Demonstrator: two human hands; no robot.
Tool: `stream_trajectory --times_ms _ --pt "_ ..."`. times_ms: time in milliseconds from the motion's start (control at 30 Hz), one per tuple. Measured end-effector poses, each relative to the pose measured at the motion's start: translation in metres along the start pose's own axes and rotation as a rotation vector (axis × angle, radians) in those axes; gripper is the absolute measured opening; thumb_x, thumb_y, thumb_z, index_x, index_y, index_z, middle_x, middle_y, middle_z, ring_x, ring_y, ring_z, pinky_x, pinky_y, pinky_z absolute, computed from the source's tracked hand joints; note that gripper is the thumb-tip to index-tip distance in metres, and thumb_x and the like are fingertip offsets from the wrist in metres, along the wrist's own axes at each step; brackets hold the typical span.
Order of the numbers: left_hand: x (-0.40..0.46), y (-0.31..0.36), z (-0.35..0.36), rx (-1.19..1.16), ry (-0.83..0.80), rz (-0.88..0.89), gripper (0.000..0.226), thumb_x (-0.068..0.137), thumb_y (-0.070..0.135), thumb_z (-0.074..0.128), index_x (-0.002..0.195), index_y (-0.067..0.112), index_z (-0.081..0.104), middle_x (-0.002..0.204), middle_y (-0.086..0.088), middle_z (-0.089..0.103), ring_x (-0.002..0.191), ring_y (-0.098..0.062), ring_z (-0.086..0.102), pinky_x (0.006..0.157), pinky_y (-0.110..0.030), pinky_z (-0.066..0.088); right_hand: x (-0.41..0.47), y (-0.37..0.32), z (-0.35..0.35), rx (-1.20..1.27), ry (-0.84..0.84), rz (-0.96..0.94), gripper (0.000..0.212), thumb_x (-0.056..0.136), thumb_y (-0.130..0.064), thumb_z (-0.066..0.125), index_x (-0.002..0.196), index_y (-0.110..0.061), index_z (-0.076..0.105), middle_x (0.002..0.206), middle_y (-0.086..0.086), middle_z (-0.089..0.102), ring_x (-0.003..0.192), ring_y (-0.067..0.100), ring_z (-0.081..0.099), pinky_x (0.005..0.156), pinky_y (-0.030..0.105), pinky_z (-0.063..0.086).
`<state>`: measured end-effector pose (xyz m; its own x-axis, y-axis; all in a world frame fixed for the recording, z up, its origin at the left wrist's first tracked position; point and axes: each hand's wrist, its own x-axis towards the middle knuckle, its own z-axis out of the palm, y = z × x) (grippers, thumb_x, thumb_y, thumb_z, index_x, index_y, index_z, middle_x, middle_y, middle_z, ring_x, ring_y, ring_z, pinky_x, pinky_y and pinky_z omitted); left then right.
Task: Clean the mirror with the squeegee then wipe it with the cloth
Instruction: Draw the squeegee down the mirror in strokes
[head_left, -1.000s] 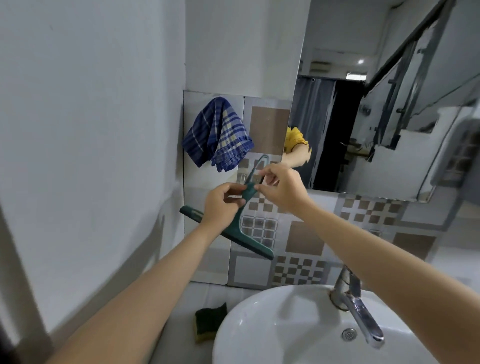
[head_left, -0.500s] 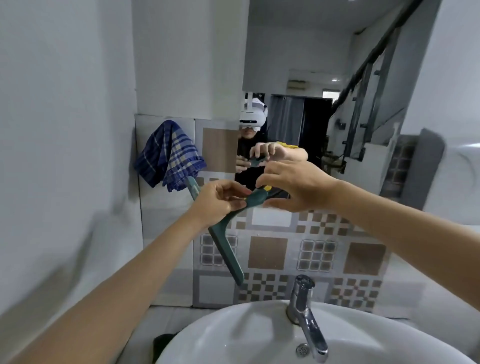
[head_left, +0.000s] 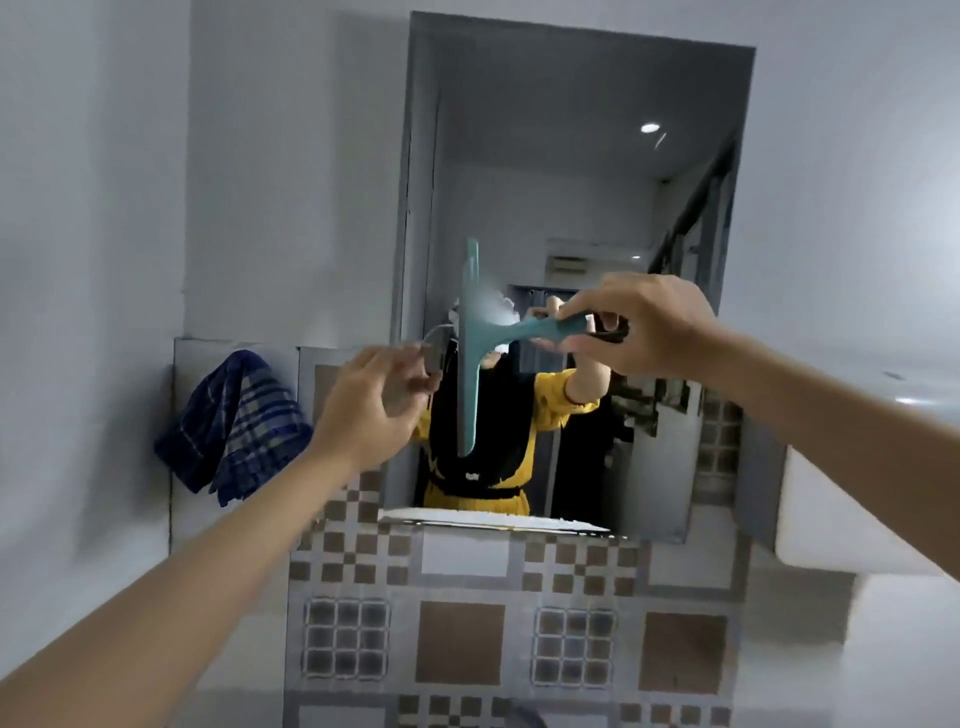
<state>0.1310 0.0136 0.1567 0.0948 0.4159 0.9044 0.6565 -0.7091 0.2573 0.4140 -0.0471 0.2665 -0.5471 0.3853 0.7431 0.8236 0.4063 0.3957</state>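
While left hand (head_left: 382, 400) had let go and hung loose-fingered, grip empty, right hand (head_left: 631, 325) alone held squeegee (head_left: 470, 353) by handle, grip closed round it. Blade turned upright before mirror (head_left: 571, 182); contact unclear. First pass looked ready. Cloth (head_left: 234, 428) hung at 9 o'clock, untouched.

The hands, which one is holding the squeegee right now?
The right hand: its fingers grip the squeegee handle. The left hand is beside the blade, holding nothing.
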Motion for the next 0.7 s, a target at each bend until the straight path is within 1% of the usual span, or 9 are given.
stream_trajectory --times_ms 67,133,233,300,400,433,500,600,700 --pt "0.017 -0.012 0.004 0.094 0.02 -0.016 0.041 0.077 0.02 0.072 0.113 0.012 0.057 0.112 -0.008 0.058 0.102 -0.025 0.053 0.088 -0.033 0.045 0.02 0.014 -0.008 0.015 0.083 0.038 0.03 0.078 -0.051 0.062 0.102 -0.036 0.07 0.073 -0.014 0.055 0.063 0.012 0.053 0.053 0.025 0.041" --pt "0.033 -0.023 0.006 0.206 0.019 -0.024 0.052 0.074 0.026 0.074 0.12 0.012 0.054 0.118 -0.011 0.056 0.105 -0.031 0.054 0.087 -0.042 0.049 0.041 0.024 -0.013 0.01 0.143 0.07 0.028 0.078 -0.052 0.065 0.101 -0.038 0.071 0.073 -0.016 0.054 0.066 0.01 0.052 0.054 0.021 0.034" --pt "0.054 -0.035 0.008 0.365 0.002 -0.033 0.071 0.072 0.036 0.075 0.132 0.015 0.044 0.13 -0.011 0.05 0.111 -0.033 0.052 0.09 -0.045 0.049 0.074 0.034 -0.018 0.006 0.238 0.092 0.028 0.076 -0.055 0.071 0.1 -0.04 0.072 0.074 -0.015 0.055 0.07 0.009 0.052 0.054 0.017 0.029" --pt "0.063 -0.043 0.011 0.46 -0.046 -0.036 0.085 0.07 0.042 0.076 0.14 0.017 0.034 0.141 -0.012 0.042 0.12 -0.035 0.047 0.096 -0.048 0.045 0.092 0.035 -0.022 0.019 0.268 0.093 0.031 0.075 -0.056 0.071 0.101 -0.039 0.072 0.076 -0.014 0.056 0.073 0.011 0.054 0.056 0.021 0.031" --pt "0.076 -0.06 0.012 0.487 -0.138 -0.054 0.104 0.071 0.048 0.073 0.148 0.027 0.006 0.155 -0.01 0.018 0.134 -0.034 0.033 0.105 -0.049 0.038 0.123 0.036 -0.026 0.0 0.311 0.088 0.031 0.078 -0.053 0.07 0.104 -0.037 0.072 0.081 -0.014 0.058 0.077 0.013 0.056 0.063 0.025 0.034" --pt "0.079 -0.064 0.012 0.465 -0.159 -0.055 0.107 0.072 0.048 0.073 0.148 0.03 -0.001 0.157 -0.009 0.014 0.136 -0.034 0.03 0.105 -0.047 0.039 0.133 0.036 -0.028 -0.005 0.333 0.087 0.03 0.079 -0.052 0.069 0.105 -0.037 0.072 0.082 -0.016 0.058 0.078 0.012 0.057 0.065 0.026 0.035" --pt "0.081 -0.07 0.011 0.443 -0.176 -0.037 0.109 0.073 0.047 0.072 0.147 0.033 -0.008 0.157 -0.008 0.01 0.138 -0.033 0.025 0.104 -0.045 0.039 0.154 0.035 -0.031 -0.003 0.373 0.095 0.028 0.081 -0.05 0.067 0.105 -0.038 0.071 0.083 -0.017 0.06 0.078 0.01 0.056 0.066 0.025 0.036" --pt "0.08 -0.072 0.011 0.454 -0.188 0.002 0.109 0.075 0.048 0.069 0.146 0.034 -0.014 0.158 -0.006 0.006 0.14 -0.033 0.019 0.102 -0.045 0.041 0.183 0.032 -0.037 -0.003 0.394 0.107 0.028 0.081 -0.053 0.065 0.105 -0.039 0.07 0.086 -0.017 0.064 0.083 0.011 0.059 0.068 0.026 0.039" --pt "0.08 -0.071 0.009 0.464 -0.201 0.004 0.109 0.076 0.047 0.068 0.145 0.035 -0.015 0.158 -0.006 0.003 0.141 -0.033 0.017 0.102 -0.045 0.04 0.203 0.028 -0.041 -0.051 0.353 0.079 0.031 0.082 -0.054 0.064 0.106 -0.035 0.07 0.083 -0.016 0.059 0.082 0.012 0.055 0.068 0.027 0.037"
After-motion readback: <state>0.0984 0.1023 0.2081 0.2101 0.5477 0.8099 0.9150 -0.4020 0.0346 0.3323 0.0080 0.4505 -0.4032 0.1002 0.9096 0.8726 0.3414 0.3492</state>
